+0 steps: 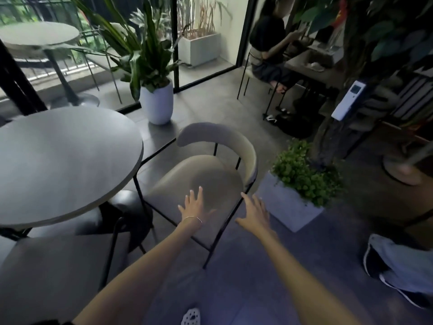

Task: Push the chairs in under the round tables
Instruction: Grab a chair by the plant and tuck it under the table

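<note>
Chair (206, 181) with beige seat and curved backrest stands just right of the round table (63, 165), seat mostly out from under the tabletop, black legs on the grey floor. Left hand (195, 205) is over the seat's near part, fingers spread and straight, gripping nothing; can't tell if the palm touches. Right hand (255, 212) is at the seat's right edge by the frame, fingers also spread, nothing held. Second chair (58, 266) sits at lower left, partly under the table. White square planter (285, 205) stands just right of the chair; tall white pot (156, 104) is beyond the table.
</note>
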A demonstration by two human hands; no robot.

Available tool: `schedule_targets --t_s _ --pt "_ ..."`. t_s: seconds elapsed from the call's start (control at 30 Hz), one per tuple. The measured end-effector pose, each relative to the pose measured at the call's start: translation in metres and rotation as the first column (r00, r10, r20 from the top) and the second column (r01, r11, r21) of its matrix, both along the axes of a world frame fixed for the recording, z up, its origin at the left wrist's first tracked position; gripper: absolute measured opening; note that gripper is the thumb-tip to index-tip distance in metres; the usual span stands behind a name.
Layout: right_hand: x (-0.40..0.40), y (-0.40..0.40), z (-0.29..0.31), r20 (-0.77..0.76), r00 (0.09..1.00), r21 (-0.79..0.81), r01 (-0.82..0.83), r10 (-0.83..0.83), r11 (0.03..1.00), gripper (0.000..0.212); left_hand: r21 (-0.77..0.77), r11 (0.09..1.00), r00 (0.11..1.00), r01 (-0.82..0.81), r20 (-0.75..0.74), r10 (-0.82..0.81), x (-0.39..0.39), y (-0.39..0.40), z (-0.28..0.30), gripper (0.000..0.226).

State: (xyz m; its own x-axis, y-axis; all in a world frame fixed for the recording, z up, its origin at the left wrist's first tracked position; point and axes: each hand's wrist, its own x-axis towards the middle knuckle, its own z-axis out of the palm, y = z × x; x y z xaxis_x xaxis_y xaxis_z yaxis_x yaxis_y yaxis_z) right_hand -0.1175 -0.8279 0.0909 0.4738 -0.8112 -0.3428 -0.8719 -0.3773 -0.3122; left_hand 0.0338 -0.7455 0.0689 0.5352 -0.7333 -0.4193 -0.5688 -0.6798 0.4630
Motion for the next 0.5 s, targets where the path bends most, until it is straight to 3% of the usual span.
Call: schedule_targets --t_s 0.23,0.5 --pt "0.0 -0.079 -0.009 -0.023 0.998 0.032 -0.05 0.051 0.998 0.085 0.025 0.998 0.998 -0.053 -0.033 0.053 -0.007 -0.069 -0.009 0.091" --pt "-0.002 -0.197 -0.024 -0.082 0.966 0.027 -0.245 0.246 0.969 0.082 0.051 0.964 0.958 -0.261 -0.106 0.265 -0.031 -0.157 -0.034 0.092"
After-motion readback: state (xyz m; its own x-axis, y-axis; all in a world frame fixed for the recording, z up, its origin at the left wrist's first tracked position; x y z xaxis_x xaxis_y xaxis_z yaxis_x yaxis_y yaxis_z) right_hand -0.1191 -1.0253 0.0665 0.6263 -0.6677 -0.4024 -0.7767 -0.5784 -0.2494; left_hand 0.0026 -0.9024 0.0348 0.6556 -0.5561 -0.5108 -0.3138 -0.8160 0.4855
